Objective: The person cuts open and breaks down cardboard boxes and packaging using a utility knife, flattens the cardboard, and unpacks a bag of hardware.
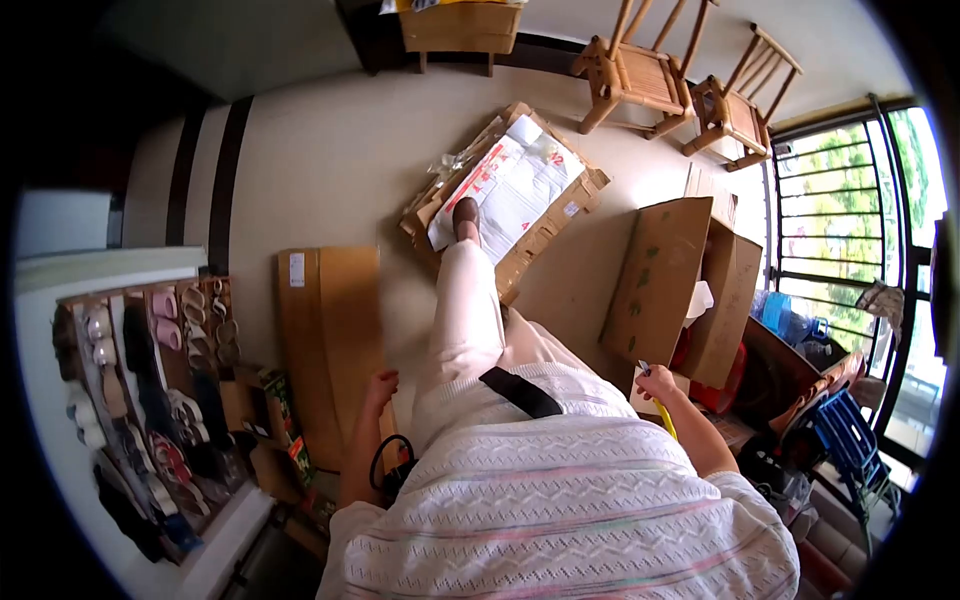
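In my right hand (655, 383) is a yellow utility knife (666, 418), its metal tip pointing up past my fingers. This hand is beside a large open cardboard box (655, 275). My left hand (383, 385) hangs at my side with its fingers curled and nothing visible in them. It is near a long closed cardboard box (335, 350), and I cannot tell whether they touch. One brown shoe (466, 212) of mine rests on a pile of flattened cardboard (545, 235), on top of a white printed sheet (530, 195).
A shoe rack (150, 400) hangs along the left wall. Two bamboo chairs (645, 75) stand at the back right. Near the barred window (830, 210) are a folded blue chair (850, 435) and plastic bottles (775, 312). A wooden stool (460, 30) stands at the far wall.
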### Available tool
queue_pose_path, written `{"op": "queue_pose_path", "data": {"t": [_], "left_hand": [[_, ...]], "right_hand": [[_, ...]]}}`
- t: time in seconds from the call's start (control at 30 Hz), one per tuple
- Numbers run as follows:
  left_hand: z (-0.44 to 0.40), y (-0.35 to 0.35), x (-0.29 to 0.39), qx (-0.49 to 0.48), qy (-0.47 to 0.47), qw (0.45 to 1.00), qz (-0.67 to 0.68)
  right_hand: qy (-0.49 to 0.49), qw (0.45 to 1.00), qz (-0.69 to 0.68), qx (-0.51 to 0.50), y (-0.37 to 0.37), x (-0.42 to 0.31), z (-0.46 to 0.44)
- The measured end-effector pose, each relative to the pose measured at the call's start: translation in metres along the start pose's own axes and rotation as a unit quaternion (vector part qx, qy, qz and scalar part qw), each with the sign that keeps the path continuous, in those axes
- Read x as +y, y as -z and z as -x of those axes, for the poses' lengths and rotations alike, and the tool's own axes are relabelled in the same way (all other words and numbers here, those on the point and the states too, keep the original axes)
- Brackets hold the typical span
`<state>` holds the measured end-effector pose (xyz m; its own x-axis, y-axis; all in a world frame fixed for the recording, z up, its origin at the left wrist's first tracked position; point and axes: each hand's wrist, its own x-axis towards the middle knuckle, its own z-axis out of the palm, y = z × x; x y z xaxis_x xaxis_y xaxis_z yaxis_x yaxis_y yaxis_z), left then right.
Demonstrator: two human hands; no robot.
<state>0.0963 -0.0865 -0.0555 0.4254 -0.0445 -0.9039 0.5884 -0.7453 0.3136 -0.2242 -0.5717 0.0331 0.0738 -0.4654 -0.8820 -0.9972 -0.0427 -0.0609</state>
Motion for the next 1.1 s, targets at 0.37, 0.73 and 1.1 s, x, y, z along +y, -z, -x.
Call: {"op": "queue_pose_path", "data": {"t": [0.37, 0.73, 1.1], "left_hand": [[0.015, 0.026, -0.031, -0.035, -0.105, 0.992, 0.054], [0.037, 0.015, -0.029, -0.164, -0.086, 0.883, -0.432], [-0.007, -0.018, -0.110, -0.054, -0.166, 0.960, -0.219]], "right_hand": [[0.132, 0.991, 0.003, -0.038, -0.047, -0.103, 0.038], [0.200, 0.946, 0.200, -0.156, -0.218, -0.242, 0.072], [0.354, 0.751, 0.550, -0.087, -0.310, -0.332, 0.059]]}}
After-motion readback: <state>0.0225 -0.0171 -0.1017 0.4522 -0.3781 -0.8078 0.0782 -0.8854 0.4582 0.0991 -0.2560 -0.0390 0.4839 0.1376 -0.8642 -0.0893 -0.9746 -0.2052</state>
